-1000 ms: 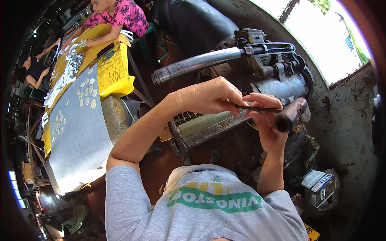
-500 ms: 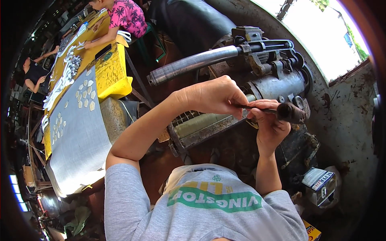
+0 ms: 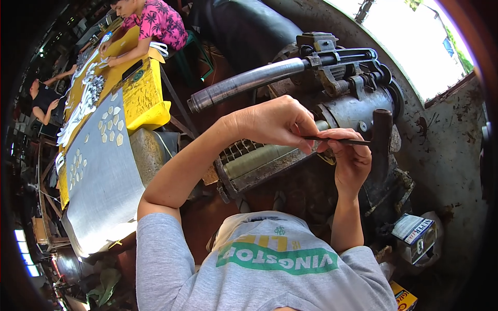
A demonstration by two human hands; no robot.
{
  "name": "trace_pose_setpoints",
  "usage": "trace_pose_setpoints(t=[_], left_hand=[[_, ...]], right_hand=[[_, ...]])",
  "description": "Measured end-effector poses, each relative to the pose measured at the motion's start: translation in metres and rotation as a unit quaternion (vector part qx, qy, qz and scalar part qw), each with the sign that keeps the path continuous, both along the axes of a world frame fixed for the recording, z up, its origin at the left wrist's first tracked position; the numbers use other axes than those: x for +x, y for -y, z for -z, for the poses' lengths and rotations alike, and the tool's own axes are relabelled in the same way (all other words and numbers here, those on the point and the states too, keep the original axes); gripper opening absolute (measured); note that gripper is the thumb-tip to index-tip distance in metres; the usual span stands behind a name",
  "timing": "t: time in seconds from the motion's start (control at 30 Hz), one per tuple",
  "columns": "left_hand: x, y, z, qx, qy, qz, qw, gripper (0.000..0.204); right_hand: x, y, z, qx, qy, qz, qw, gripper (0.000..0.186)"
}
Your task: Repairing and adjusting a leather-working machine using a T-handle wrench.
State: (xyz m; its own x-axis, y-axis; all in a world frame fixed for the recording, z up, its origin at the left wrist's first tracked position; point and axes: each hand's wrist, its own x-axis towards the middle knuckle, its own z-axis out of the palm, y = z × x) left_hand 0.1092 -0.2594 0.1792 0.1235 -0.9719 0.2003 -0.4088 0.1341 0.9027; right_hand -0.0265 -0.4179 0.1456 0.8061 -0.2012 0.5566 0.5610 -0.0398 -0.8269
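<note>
Up in front of me, both hands hold a dark T-shaped tool [image 3: 382, 136]: a thin rod with a thick cylinder set across its right end. I cannot tell its exact kind. My left hand [image 3: 280, 123] is closed, thumb and fingertips pinching the rod's thin left end. My right hand [image 3: 350, 160] is closed too, with the thumb beneath and fingers along the rod close to the cylinder. Just below and beyond my hands lies a roller machine [image 3: 358, 106] with a long metal roller [image 3: 249, 83] reaching left and a pale roller [image 3: 259, 161] lower down.
To the left stands a yellow-covered table [image 3: 148, 85] with a grey sheet [image 3: 101, 171] bearing several pale cut pieces. A person [image 3: 161, 26] in a pink shirt works at its far end; another [image 3: 46, 101] is across it. A metal can [image 3: 415, 236] sits at lower right.
The tool has turned about its rod, so the cylinder that pointed toward me now stands lengthwise across the view. My right fingers shifted slightly; the person in pink leaned further into view.
</note>
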Motion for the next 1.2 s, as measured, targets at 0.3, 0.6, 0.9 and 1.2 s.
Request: trace_pose_setpoints(t=[0.3, 0.6, 0.9, 1.2], left_hand=[[-0.008, -0.005, -0.003, -0.036, 0.128, -0.08, 0.988, 0.025], [-0.014, -0.007, 0.003, -0.099, 0.202, -0.116, 0.967, 0.03], [-0.013, 0.001, -0.024, -0.125, 0.248, -0.132, 0.951, 0.036], [-0.014, 0.006, -0.037, -0.141, 0.246, -0.127, 0.95, 0.028]], right_hand=[[-0.003, -0.006, 0.008, -0.057, 0.042, 0.076, 0.995, 0.013], [0.001, -0.014, 0.007, 0.068, 0.072, -0.005, 0.995, 0.014], [0.006, -0.01, -0.016, -0.034, 0.147, 0.068, 0.986, 0.013], [-0.001, -0.005, -0.034, -0.047, 0.144, 0.083, 0.985, 0.012]])
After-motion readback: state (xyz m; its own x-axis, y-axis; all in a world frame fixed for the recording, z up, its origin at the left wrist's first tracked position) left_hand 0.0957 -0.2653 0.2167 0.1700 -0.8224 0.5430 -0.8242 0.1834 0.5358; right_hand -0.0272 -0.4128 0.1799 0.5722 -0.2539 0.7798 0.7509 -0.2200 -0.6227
